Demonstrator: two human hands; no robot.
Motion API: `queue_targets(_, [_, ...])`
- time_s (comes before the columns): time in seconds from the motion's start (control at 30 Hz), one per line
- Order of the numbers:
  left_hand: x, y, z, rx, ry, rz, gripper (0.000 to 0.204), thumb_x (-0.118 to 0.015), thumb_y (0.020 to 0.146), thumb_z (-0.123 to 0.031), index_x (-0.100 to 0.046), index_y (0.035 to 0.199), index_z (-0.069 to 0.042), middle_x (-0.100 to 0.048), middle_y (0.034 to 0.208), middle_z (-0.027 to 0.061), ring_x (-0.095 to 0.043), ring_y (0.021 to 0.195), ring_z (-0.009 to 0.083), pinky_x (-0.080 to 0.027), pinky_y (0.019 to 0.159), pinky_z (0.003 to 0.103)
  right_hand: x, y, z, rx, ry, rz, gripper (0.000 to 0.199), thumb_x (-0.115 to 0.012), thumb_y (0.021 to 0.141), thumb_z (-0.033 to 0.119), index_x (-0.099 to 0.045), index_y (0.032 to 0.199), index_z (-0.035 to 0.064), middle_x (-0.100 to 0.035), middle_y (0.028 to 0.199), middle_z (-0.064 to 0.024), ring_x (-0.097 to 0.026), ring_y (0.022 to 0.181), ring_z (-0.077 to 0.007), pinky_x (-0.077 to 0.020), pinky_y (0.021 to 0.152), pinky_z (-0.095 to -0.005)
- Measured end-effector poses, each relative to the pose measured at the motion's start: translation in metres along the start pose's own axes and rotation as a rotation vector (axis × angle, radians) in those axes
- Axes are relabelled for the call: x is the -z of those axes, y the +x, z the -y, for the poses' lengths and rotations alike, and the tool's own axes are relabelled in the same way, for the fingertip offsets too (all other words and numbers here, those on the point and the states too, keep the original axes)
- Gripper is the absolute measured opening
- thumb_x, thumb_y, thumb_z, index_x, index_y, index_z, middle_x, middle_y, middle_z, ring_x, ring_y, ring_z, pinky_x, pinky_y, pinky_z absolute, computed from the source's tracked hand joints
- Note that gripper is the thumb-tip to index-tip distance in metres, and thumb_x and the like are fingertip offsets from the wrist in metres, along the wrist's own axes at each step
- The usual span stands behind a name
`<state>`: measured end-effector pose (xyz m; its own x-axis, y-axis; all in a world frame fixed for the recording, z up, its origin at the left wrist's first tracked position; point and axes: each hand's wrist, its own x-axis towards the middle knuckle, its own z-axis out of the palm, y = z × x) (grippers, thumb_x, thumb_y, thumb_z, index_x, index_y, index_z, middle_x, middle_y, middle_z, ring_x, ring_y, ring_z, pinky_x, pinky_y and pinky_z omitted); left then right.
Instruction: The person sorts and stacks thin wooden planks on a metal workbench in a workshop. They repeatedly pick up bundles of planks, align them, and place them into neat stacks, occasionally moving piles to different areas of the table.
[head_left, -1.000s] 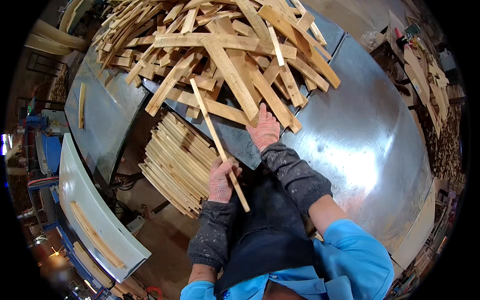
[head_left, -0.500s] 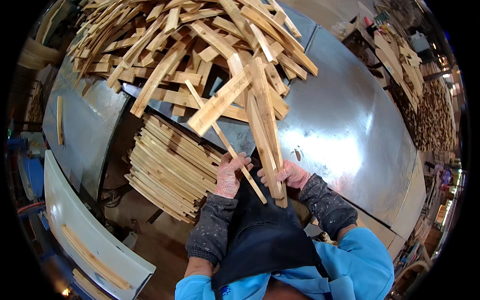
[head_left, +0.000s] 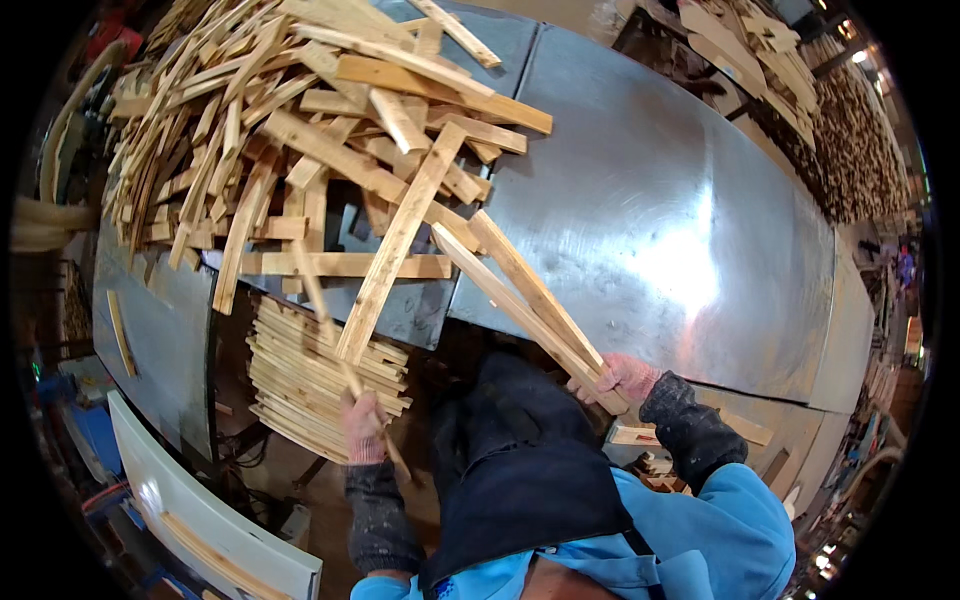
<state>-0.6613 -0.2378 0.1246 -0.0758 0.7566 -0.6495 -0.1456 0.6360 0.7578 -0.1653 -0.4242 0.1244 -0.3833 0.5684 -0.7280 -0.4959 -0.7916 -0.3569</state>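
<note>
My left hand (head_left: 363, 428), in a pale pinkish work glove, is closed round a thin wooden strip (head_left: 316, 300), which is blurred by motion. The strip slants up over a stack of similar strips (head_left: 300, 400) below the table. In my right hand (head_left: 622, 378), gloved the same way, are the near ends of two wooden slats (head_left: 535, 287). Their far ends lie toward the pile, over the metal tabletop (head_left: 620, 200). Between my hands and the pile, a wider board (head_left: 402, 240) juts out past the table edge, touched by neither hand.
A large jumbled pile of wood pieces (head_left: 290, 130) covers the table's far left. A pale curved panel (head_left: 220, 510) with strips on it stands at lower left. More boards (head_left: 740, 60) and a big wood stack (head_left: 860, 150) are at far right. Short offcuts (head_left: 665, 470) lie beside my right forearm.
My hands have moved apart: the left one toward the lower left with the thin strip, the right one rightward with the two slats. The view has shifted to the right.
</note>
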Motion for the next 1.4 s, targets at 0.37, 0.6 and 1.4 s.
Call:
queue_targets(0.37, [-0.143, 0.010, -0.073, -0.336, 0.879, -0.163, 0.060, -0.085, 0.087, -0.017, -0.059, 0.136, 0.004, -0.069, 0.116, 0.0175, -0.067, 0.112, 0.0311, -0.052, 0.104, 0.043, 0.029, -0.059, -0.008, 0.025, 0.138, -0.049, 0.092, -0.093, 0.075, 0.011, -0.050, 0.157, -0.0014, -0.071, 0.134, -0.0194, -0.074, 0.111, -0.0271, -0.0639, 0.100, -0.0423])
queue_targets(0.6, [-0.188, 0.149, 0.004, -0.652, 1.269, -0.183, 0.077, -0.092, 0.080, -0.020, -0.059, 0.148, -0.007, -0.064, 0.142, 0.0228, -0.063, 0.128, 0.0472, -0.054, 0.108, 0.051, 0.033, -0.059, -0.025, 0.313, 0.388, -0.116, 0.079, -0.089, 0.084, 0.013, -0.053, 0.153, -0.0016, -0.071, 0.136, -0.0188, -0.074, 0.113, -0.0275, -0.0635, 0.100, -0.0427])
queue_targets(1.4, [-0.315, 0.046, 0.142, 0.277, 0.256, 0.795, 0.060, -0.088, 0.088, -0.021, -0.063, 0.136, 0.006, -0.074, 0.112, 0.0149, -0.072, 0.101, 0.0236, -0.061, 0.089, 0.038, -0.018, 0.094, -0.021, 0.615, 0.153, -0.447, 0.052, -0.071, 0.101, 0.011, -0.060, 0.150, -0.0009, -0.073, 0.129, -0.0098, -0.072, 0.113, -0.0225, -0.0600, 0.098, -0.0376])
